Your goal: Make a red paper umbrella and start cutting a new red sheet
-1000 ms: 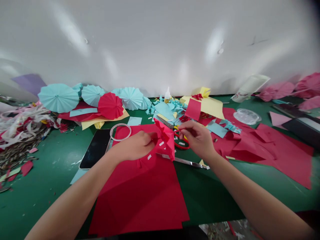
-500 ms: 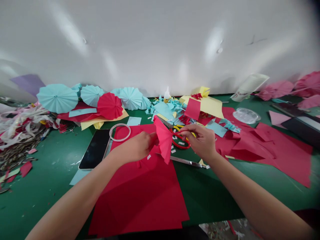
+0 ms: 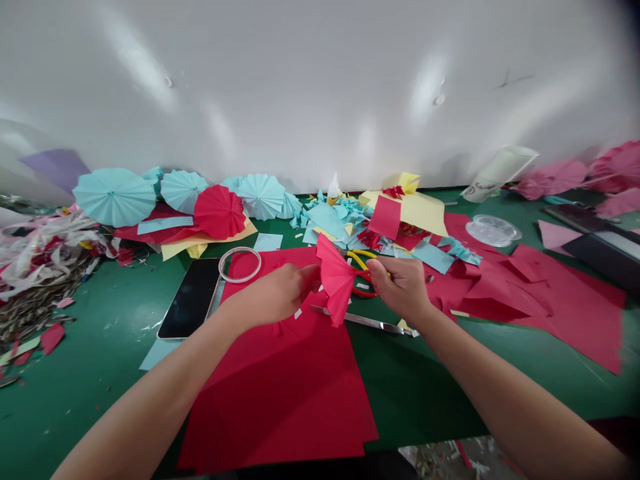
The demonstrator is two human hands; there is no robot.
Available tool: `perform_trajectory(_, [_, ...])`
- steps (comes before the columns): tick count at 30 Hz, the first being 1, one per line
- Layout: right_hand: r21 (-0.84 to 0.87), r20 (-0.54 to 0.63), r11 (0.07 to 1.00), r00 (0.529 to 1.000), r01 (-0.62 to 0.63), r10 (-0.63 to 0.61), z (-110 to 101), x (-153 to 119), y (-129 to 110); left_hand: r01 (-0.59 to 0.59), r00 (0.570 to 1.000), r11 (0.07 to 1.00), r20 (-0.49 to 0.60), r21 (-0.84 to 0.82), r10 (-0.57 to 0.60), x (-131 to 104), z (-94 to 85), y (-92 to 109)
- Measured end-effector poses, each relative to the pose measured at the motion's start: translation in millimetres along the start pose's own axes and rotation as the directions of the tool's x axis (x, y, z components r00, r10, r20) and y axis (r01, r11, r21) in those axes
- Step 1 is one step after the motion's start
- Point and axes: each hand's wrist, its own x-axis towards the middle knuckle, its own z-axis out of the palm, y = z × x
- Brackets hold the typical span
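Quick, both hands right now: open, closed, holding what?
Left hand: curled beside the folded red paper; whether it grips cannot be told.
Right hand: closed, seemingly pinching the narrow end of that paper.

Pleated paper rosettes [image 3: 116,198], coloured sheets [image 3: 280,407], cut scraps [image 3: 330,219] and scissors [image 3: 365,294] are lying across a green table [image 3: 425,393], marking this place as a craft workspace.

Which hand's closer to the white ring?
Left. The left hand is just right of the white ring; the right hand is farther right, on the other side of the pleated red paper.
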Motion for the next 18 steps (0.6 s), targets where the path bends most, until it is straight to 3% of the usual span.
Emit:
perform_trajectory(8, [0.304,0.101,0.945,0.991,-0.118,0.091,3.0,-2.0,4.9,0.015,1.000,0.999,0.000,-0.045,-0.015,0.9,-2.4,-3.2])
perform_trajectory(15, [0.109,0.073,0.994,0.997,0.007,-0.015,-1.4,-1.4,1.7,0.033,0.999,0.999,-0.017,-0.006,-0.033,-1.4,-2.5,0.0])
perform_trajectory(18, [0.118,0.078,0.993,0.997,0.008,-0.017,-0.6,-2.4,3.4,0.008,1.000,0.999,-0.007,-0.051,-0.008,-0.8,-1.2,-1.9])
